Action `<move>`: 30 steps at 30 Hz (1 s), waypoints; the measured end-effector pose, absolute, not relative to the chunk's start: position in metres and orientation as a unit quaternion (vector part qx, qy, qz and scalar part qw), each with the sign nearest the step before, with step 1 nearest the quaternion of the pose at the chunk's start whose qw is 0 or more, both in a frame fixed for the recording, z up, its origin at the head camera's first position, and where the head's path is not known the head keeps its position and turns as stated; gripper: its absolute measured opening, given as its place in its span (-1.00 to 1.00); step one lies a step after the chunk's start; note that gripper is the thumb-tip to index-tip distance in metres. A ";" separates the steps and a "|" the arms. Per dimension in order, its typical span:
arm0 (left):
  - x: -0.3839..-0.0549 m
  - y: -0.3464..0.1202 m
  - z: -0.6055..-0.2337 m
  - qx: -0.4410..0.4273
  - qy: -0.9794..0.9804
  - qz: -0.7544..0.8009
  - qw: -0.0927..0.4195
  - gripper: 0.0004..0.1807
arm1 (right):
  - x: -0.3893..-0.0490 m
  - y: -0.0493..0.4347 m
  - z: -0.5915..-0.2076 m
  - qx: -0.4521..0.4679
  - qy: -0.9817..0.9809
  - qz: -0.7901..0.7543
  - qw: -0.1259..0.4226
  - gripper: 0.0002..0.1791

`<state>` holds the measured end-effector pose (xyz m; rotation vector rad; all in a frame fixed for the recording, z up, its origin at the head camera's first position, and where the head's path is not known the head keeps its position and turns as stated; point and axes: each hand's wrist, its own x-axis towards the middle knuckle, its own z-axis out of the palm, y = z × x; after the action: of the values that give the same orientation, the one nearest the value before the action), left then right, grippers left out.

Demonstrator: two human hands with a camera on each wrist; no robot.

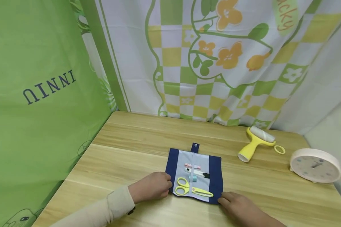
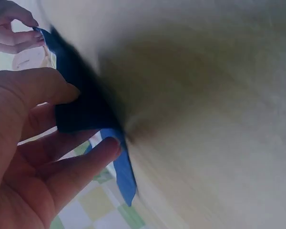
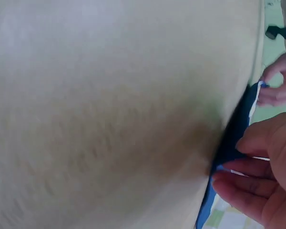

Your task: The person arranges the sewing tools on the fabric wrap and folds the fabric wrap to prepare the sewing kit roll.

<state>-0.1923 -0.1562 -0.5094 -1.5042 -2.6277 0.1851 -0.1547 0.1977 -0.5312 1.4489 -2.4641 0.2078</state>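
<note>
An unfolded navy fabric pouch (image 1: 216, 176) with a pale grey lining lies on the wooden table, its snap tab (image 1: 195, 147) pointing away from me. Under its white elastic strap sit yellow scissors (image 1: 202, 192), a white tool with a black tip (image 1: 199, 172), a small teal item (image 1: 193, 178) and a pinkish strip (image 1: 188, 165). My left hand (image 1: 156, 186) pinches the pouch's left edge near the front corner; the left wrist view shows thumb and fingers on the navy fabric (image 2: 81, 112). At the front right corner, my right hand (image 1: 240, 206) pinches the edge, also seen in the right wrist view (image 3: 257, 171).
A yellow-handled lint roller (image 1: 254, 143) lies toward the back right, with a small yellow ring (image 1: 279, 149) beside it. A round pale pink clock (image 1: 315, 165) stands near the right edge. Patterned curtains (image 1: 176, 78) hang behind the table and green cloth (image 1: 45, 126) at left.
</note>
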 end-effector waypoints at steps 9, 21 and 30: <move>-0.192 -0.164 -0.503 -0.432 -0.895 -0.107 -0.024 -0.94 | -0.160 0.204 -0.523 0.446 -0.864 0.219 0.089 -0.71; -0.215 -0.164 -0.505 -0.344 -0.904 -0.255 0.010 -0.94 | -0.200 0.198 -0.502 0.325 -0.895 0.301 0.054 -0.82; -0.245 -0.157 -0.527 -0.296 -0.919 -0.247 -0.083 -0.86 | -0.226 0.190 -0.529 0.275 -0.930 0.243 0.035 -0.84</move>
<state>-0.2452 -0.1572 -0.5268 -0.9830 -3.0505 -0.8199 -0.2263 0.1898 -0.5286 0.8445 -2.8572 0.7470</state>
